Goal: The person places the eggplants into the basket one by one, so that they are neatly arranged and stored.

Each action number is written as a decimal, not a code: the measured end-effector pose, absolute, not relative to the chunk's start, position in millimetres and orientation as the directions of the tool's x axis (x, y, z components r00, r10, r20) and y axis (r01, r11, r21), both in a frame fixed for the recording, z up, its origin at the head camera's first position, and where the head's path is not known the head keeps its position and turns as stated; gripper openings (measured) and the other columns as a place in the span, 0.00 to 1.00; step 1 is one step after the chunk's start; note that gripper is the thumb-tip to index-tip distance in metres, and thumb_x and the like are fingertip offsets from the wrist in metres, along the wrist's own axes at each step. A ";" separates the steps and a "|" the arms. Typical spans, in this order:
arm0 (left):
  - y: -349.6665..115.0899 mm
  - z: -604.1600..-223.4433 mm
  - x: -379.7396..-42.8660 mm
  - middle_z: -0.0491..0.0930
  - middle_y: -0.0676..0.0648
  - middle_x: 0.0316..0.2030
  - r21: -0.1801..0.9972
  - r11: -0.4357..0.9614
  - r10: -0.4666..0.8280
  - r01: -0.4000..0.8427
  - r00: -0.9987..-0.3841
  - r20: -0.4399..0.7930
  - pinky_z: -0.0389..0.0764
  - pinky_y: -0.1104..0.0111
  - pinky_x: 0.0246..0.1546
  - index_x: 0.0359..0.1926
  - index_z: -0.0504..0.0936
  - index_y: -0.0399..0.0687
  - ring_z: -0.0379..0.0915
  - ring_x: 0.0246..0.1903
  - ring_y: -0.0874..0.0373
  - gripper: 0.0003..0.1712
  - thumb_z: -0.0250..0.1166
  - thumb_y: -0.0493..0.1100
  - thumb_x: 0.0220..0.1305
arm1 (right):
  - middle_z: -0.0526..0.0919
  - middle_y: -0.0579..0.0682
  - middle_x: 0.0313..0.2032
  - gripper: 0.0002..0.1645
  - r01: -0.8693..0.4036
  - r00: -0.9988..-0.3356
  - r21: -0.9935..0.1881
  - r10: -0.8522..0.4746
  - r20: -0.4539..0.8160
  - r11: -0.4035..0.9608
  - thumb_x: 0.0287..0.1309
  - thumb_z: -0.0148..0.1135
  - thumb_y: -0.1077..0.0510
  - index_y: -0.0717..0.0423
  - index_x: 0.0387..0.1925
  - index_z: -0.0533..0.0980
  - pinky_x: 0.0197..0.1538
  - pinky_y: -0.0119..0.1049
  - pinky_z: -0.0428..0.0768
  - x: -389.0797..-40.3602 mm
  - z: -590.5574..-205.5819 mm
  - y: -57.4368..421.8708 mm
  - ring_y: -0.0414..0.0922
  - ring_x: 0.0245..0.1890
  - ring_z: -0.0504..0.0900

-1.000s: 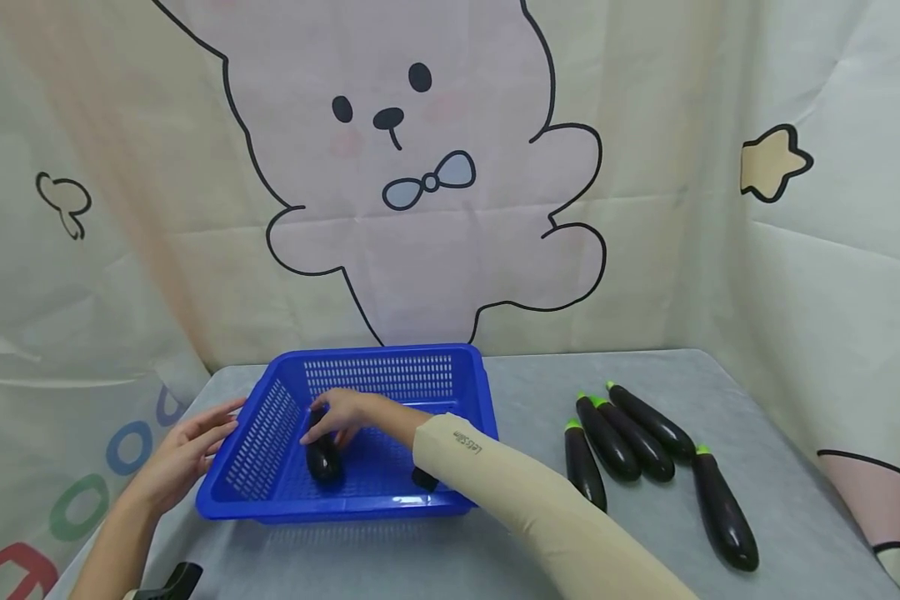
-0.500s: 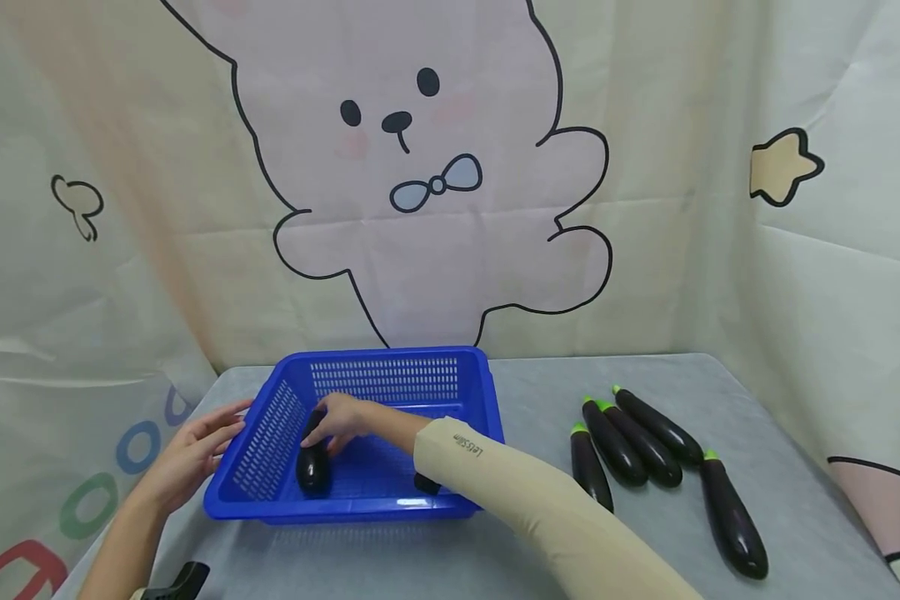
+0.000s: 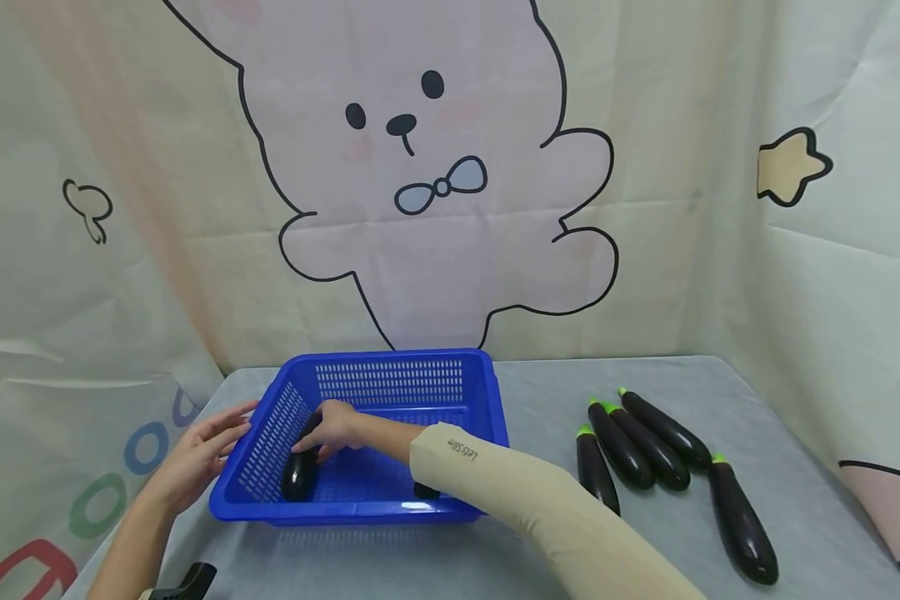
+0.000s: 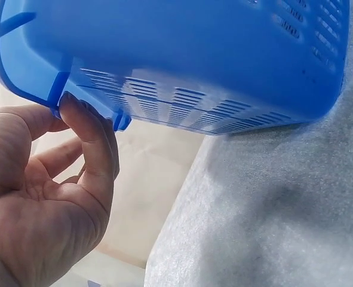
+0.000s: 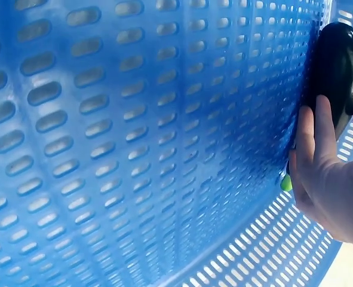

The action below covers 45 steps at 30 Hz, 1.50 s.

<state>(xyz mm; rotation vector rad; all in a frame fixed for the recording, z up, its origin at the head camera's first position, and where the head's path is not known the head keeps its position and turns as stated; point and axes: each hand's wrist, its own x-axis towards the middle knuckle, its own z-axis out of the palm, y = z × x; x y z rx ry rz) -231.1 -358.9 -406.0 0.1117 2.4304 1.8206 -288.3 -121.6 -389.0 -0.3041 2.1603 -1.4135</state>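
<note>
A blue plastic basket with slotted walls stands on the grey-covered table. My left hand is at its left rim, thumb and fingertips pinching the underside edge in the left wrist view. Inside, a dark glossy eggplant lies along the left wall, its rounded end toward me. My right hand reaches over the basket and grips this eggplant, fingers on one side and thumb on the other. In the right wrist view the eggplant's green stem end shows below the fingers.
Several more eggplants lie on the table right of the basket, green ends mostly pointing away. One eggplant lies apart, nearer the right edge. A printed curtain hangs behind and at the sides.
My right hand has moved the eggplant left, up to the basket's left wall. My left hand stays at the rim. The head view has shifted slightly, so the whole scene sits further right.
</note>
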 end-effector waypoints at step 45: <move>-359.5 -405.9 -230.6 0.80 0.68 0.49 0.972 0.234 0.162 0.025 -0.987 -0.014 0.87 0.68 0.46 0.66 0.77 0.79 0.84 0.46 0.65 0.21 0.53 0.46 0.84 | 0.78 0.62 0.65 0.37 -0.031 -0.812 -0.873 -0.522 -0.262 0.487 0.69 0.71 0.58 0.61 0.74 0.69 0.51 0.53 0.88 -302.0 -354.2 -89.8 0.63 0.56 0.85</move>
